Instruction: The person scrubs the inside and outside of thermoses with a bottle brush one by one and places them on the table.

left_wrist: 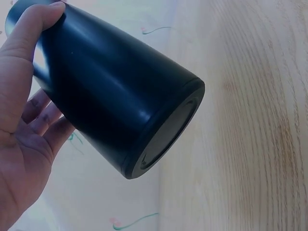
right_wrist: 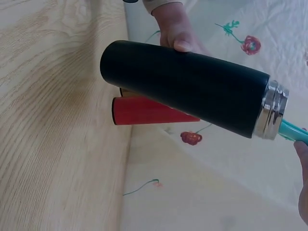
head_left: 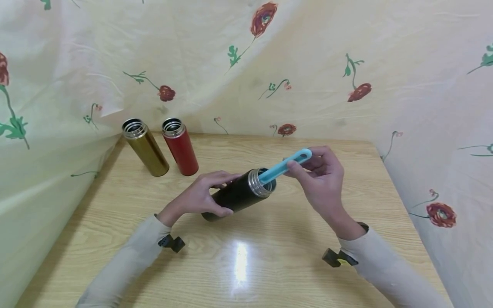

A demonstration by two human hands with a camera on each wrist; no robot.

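Note:
My left hand [head_left: 199, 193] grips a black thermos flask [head_left: 236, 196] around its body, thumb on the near side. The flask is tilted, its open steel mouth facing up and right, and its base shows in the left wrist view [left_wrist: 168, 130]. In my right hand [head_left: 324, 182] a light-blue handle [head_left: 280, 169] with a slot at its end is pinched between thumb and fingers. Its other end goes into the flask's mouth and is hidden there. From the side, the right wrist view shows the flask [right_wrist: 187, 84] held off the table.
A gold flask [head_left: 150, 153] and a red flask [head_left: 182, 152] stand lidless at the table's back left. Floral cloth [head_left: 215, 64] hangs behind and at both sides of the wooden table [head_left: 285, 265]. A black wrist camera [head_left: 171, 243] sits on the left sleeve.

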